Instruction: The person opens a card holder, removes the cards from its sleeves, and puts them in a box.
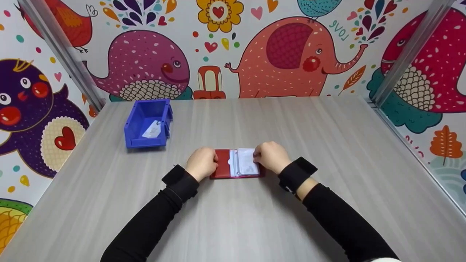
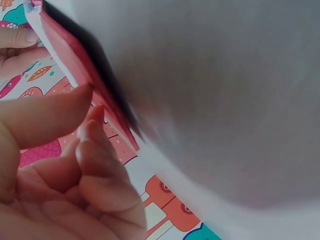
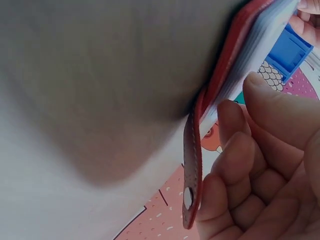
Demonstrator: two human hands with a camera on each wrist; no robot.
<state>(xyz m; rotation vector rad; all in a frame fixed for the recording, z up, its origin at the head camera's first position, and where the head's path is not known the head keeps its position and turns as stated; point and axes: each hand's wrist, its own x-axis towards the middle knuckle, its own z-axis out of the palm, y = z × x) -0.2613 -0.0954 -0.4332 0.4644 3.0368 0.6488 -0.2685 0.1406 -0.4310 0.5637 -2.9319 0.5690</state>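
A red card holder [image 1: 222, 163] lies spread flat on the table, its clear plastic sleeves [image 1: 247, 162] over the right half. My left hand [image 1: 202, 163] pinches the left cover's edge; in the left wrist view its thumb and forefinger meet at the red cover [image 2: 75, 60]. The right hand [image 1: 273, 157] has curled fingers at the sleeves' right edge, thumb over the top sheet. From the right wrist, the stacked sleeves [image 3: 250, 57] show beside my thumb and forefinger, and a strap [image 3: 191, 170] with a metal snap sticks out past the cover.
A blue plastic bin [image 1: 147, 142] stands at the back left with a white card-like piece [image 1: 152, 130] inside. Cartoon-printed walls [image 1: 218, 47] enclose the grey wood-grain table [image 1: 233, 222] at the back and sides.
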